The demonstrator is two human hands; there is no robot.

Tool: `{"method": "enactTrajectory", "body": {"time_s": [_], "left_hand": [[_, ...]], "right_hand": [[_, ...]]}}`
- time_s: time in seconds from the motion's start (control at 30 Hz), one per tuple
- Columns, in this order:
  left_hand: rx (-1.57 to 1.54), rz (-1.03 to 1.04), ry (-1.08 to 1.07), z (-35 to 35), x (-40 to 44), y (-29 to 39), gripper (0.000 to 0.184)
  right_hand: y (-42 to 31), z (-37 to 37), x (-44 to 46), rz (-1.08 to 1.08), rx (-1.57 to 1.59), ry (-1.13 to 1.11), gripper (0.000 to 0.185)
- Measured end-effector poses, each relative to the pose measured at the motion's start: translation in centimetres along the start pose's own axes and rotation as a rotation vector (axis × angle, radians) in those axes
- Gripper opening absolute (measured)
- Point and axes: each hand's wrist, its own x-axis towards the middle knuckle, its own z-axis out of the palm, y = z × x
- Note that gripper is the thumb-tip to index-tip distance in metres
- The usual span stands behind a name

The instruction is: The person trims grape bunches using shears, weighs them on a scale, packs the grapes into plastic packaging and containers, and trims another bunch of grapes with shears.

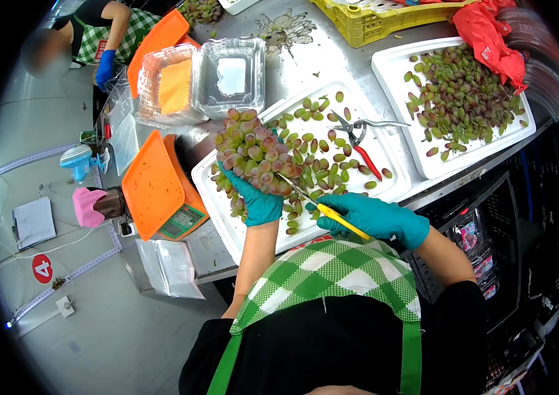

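Note:
My left hand [258, 201], in a teal glove, is closed around a bunch of grapes [253, 146], green and purplish red, above a white tray [384, 158]. In my right hand [378, 220], gloved alike, are slim yellow-handled snips [342, 220]. Their metal blades reach to the lower right side of the bunch; I cannot tell whether they touch a stem. Loose grapes [329, 174] lie scattered over the tray beneath both hands. Red-handled pruning shears [361, 141] rest at the tray's right side.
Another white tray [417, 161] heaped with loose grapes stands at the right. An orange scale [154, 187] and clear plastic boxes [232, 79] are at the left. A yellow crate [365, 29] stands at the back. Someone in a blue glove [105, 69] works at the upper left.

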Motion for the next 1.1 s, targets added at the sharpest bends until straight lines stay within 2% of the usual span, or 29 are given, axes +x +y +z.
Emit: {"method": "enactTrajectory", "body": {"time_s": [0.1, 0.2, 0.3, 0.4, 0.5, 0.6, 0.63, 0.7, 0.8, 0.87, 1.0, 1.1], "left_hand": [[-0.021, -0.018, 0.008, -0.3, 0.0, -0.1, 0.047], [-0.029, -0.041, -0.010, -0.6, 0.0, -0.1, 0.047], [-0.002, -0.018, 0.049, 0.4, -0.3, -0.1, 0.046], [-0.652, -0.371, -0.600, -1.1, 1.6, -0.2, 0.051], [-0.157, -0.080, -0.126, -1.1, 0.7, 0.0, 0.048], [0.001, -0.039, -0.200, -0.6, 0.7, 0.4, 0.050], [-0.220, -0.162, -0.281, -0.7, 0.9, 0.4, 0.052], [-0.668, -0.408, -0.441, -1.0, 1.3, 0.2, 0.056], [-0.352, -0.268, -0.193, -0.7, 0.6, 0.7, 0.062], [-0.364, -0.279, -0.241, -0.3, 0.5, 0.8, 0.065], [-0.296, -0.234, -0.416, 0.6, 0.3, 1.0, 0.068], [-0.127, -0.160, -0.277, -0.6, 0.3, 0.7, 0.071]], "right_hand": [[0.2, 0.0, 0.0, 0.026, 0.069, 0.000, 0.035], [0.5, 0.4, 0.0, 0.055, 0.334, 0.020, 0.035], [0.3, 0.1, 0.0, 0.076, 0.254, 0.020, 0.038], [-0.5, -1.0, -0.4, -0.004, -0.211, 0.033, 0.039], [-1.5, -1.9, -1.6, 0.041, -0.176, 0.001, 0.042], [-0.3, -2.2, -1.8, -0.017, -0.071, 0.031, 0.046], [-0.5, -2.2, -2.0, -0.036, 0.145, 0.041, 0.047], [-0.3, -2.2, -1.9, -0.056, 0.068, 0.089, 0.047], [-0.4, -2.5, -2.0, -0.023, -0.134, 0.030, 0.047], [-1.2, -2.4, -2.5, 0.024, -0.201, -0.007, 0.046], [-1.2, -2.0, -2.4, 0.069, -0.343, 0.086, 0.051], [-2.2, -1.9, -2.2, 0.144, -0.375, 0.071, 0.056]]}}
